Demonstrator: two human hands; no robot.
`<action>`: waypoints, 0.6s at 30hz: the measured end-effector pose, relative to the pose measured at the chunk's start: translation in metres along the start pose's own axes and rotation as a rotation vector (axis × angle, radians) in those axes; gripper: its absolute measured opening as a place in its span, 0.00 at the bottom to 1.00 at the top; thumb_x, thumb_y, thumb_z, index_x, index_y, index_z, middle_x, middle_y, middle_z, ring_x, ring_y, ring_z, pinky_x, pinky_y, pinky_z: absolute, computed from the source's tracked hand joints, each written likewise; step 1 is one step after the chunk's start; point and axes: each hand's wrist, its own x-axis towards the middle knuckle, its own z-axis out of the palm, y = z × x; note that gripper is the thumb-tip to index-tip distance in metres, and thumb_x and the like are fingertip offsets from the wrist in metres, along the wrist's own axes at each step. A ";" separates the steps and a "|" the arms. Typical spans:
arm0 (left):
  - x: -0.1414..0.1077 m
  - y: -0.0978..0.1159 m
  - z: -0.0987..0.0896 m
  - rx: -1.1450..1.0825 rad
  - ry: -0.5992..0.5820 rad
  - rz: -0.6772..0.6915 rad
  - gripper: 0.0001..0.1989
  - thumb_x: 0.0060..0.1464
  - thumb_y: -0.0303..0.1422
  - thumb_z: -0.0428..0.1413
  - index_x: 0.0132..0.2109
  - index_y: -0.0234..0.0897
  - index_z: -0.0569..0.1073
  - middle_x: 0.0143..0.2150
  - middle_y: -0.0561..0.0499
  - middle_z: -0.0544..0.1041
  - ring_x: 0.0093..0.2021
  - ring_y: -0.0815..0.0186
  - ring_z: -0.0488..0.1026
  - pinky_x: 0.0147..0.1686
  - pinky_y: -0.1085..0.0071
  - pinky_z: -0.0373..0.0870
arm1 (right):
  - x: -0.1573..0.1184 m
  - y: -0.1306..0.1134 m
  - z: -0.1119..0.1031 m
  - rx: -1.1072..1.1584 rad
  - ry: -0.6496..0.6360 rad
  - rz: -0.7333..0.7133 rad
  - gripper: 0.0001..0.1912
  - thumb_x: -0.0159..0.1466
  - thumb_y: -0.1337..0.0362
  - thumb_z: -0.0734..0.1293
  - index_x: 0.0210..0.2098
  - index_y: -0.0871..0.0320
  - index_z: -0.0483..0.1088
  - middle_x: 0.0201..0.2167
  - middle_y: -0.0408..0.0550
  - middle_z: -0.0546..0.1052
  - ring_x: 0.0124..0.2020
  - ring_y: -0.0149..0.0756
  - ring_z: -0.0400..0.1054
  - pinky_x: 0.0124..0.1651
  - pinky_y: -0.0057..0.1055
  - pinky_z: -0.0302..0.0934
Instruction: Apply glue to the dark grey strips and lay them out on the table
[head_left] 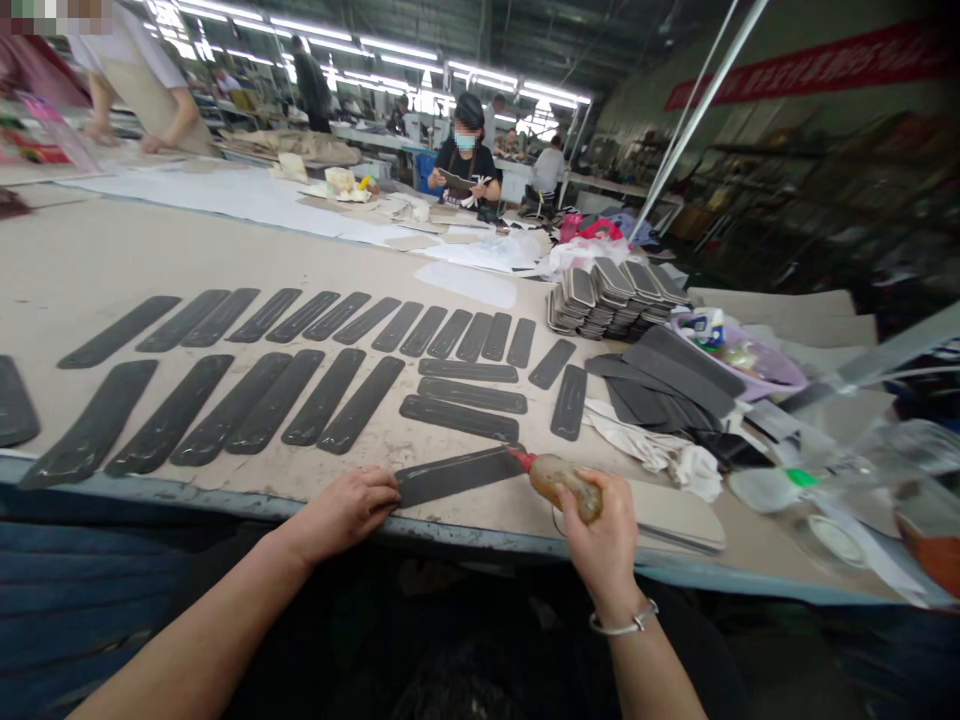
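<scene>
My right hand is wrapped round a squeeze bottle of cloudy yellowish stuff, probably glue. Its red nozzle points left and meets the right end of a dark grey rounded strip. That strip lies near the table's front edge, with a shiny line along its upper side. At its left end, the fingers of my left hand are closed on the strip's edge; my thumb is mostly hidden. Just beyond lie several shorter dark strips with glossy lines on them. A white cloth is right of the bottle.
Rows of dark strips cover the left of the table. At the right are stacked pale-edged pieces, loose dark strips, a purple basket and a pale board. A masked person sits across the table.
</scene>
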 end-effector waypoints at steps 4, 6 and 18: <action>0.000 0.000 0.000 -0.020 0.021 -0.001 0.12 0.60 0.30 0.47 0.40 0.37 0.76 0.38 0.47 0.74 0.39 0.67 0.71 0.41 0.72 0.67 | -0.011 -0.028 0.013 0.171 -0.120 -0.037 0.12 0.60 0.62 0.67 0.41 0.57 0.63 0.38 0.50 0.66 0.41 0.42 0.63 0.45 0.43 0.61; 0.000 0.000 0.000 -0.019 0.008 -0.010 0.12 0.60 0.30 0.47 0.40 0.36 0.76 0.39 0.47 0.75 0.39 0.67 0.71 0.42 0.72 0.67 | -0.018 -0.043 0.021 0.238 -0.210 -0.075 0.11 0.61 0.64 0.66 0.42 0.57 0.62 0.39 0.50 0.66 0.42 0.42 0.62 0.45 0.43 0.61; 0.001 0.001 -0.001 -0.043 -0.024 -0.012 0.13 0.60 0.30 0.46 0.39 0.36 0.76 0.38 0.47 0.74 0.40 0.67 0.71 0.43 0.71 0.66 | -0.028 -0.072 0.035 0.333 -0.361 -0.099 0.10 0.61 0.69 0.63 0.42 0.56 0.61 0.39 0.50 0.64 0.43 0.42 0.62 0.46 0.43 0.62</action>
